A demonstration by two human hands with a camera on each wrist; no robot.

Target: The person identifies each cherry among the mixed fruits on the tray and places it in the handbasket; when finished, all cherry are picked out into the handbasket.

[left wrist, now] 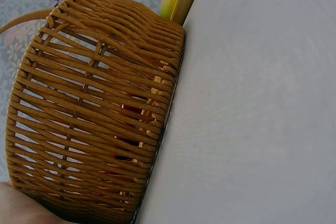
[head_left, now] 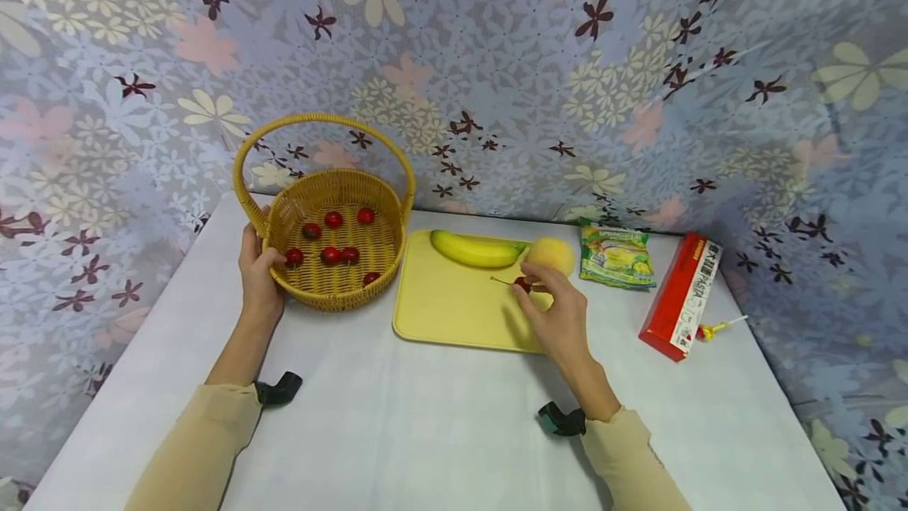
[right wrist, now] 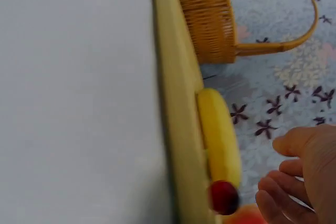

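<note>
At the left of the table, my left hand [head_left: 259,278] grips the side of a wicker basket [head_left: 344,302], thumb over its rim. Several red cherries [head_left: 330,255] lie inside. In the left wrist view the woven wall of the basket [left wrist: 84,108] hides most of them. My right hand [head_left: 562,314] hovers over the right part of a yellow tray [head_left: 447,322], fingers loosely bent. A single stemmed cherry [head_left: 522,284] shows by its fingertips. In the right wrist view, thumb and fingers stand apart from that cherry [right wrist: 224,198]. Behind it on the tray are a banana [head_left: 475,249] and a peach [head_left: 552,255].
Right of the tray lie a green and yellow packet [head_left: 615,256], a red pasta box [head_left: 679,296] and a lollipop [head_left: 709,330]. The basket's tall handle [head_left: 322,118] arches above it. Floral cloth [head_left: 496,85] hangs behind the white table [head_left: 397,424].
</note>
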